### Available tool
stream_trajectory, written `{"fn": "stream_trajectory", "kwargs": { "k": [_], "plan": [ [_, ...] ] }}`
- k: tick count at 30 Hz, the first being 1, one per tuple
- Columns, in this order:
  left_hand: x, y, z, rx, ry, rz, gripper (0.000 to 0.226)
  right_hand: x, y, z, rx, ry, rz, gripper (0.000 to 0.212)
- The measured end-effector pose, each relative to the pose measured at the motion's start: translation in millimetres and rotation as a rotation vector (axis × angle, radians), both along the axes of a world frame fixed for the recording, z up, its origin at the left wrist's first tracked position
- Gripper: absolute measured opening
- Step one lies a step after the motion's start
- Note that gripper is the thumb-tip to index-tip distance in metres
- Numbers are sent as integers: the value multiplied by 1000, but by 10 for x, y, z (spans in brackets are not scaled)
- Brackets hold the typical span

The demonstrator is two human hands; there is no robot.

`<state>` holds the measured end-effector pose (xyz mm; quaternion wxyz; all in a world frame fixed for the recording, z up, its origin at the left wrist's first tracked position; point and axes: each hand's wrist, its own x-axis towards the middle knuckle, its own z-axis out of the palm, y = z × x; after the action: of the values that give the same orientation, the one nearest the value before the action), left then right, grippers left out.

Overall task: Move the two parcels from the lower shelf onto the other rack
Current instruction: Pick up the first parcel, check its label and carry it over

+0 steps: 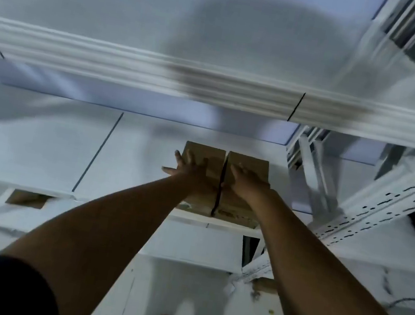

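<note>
Your two parcels (222, 179) are plain brown cardboard boxes, standing side by side on the lower shelf (38, 145) of the white rack, touching along a dark seam that runs between them. They sit at the shelf's front edge, close to the perforated upright (385, 203) on your right. Both look alike in shape and colour; a pale scuff or label shows low on the near face of the left one, too blurred to read.

Your left hand (187, 170) lies flat on top of the left box with fingers spread, and your right hand (247, 182) lies the same way on the right box. Neither has closed around anything: the palms rest on the lids, open, with no grip yet on a side or an edge.

Judging by the look, these are stiff cartons that will keep their shape under pressure, and the cardboard should give decent friction to bare skin. Their weight cannot be told from here, so treat them as possibly heavy. A flat palm on top will not lift them. You would do better to take the outer side faces and squeeze the pair together as one block, or slide your fingers under the front bottom edge. Watch the shelf above (133, 68); it overhangs, so draw the boxes out toward you before raising them.
</note>
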<state>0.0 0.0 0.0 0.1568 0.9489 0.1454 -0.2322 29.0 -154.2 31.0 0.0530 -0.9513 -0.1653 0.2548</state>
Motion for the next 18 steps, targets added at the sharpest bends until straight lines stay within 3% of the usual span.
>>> {"fn": "stream_trajectory", "kwargs": {
  "k": [6, 12, 15, 18],
  "plan": [
    [-59, -153, -348, -31, 36, 166, 130, 81, -253, -439, -40, 100, -33, 68],
    [-130, -119, -333, 8, -112, 180, 103, 37, -352, -429, -37, 67, 39, 72],
    [-52, 157, -125, -195, -173, 277, 82, 82, -370, -224, 39, 69, -1, 79],
    [53, 467, 106, -567, -284, 504, 90, 114, -330, 55, 153, 66, -62, 78]
  ]
}}
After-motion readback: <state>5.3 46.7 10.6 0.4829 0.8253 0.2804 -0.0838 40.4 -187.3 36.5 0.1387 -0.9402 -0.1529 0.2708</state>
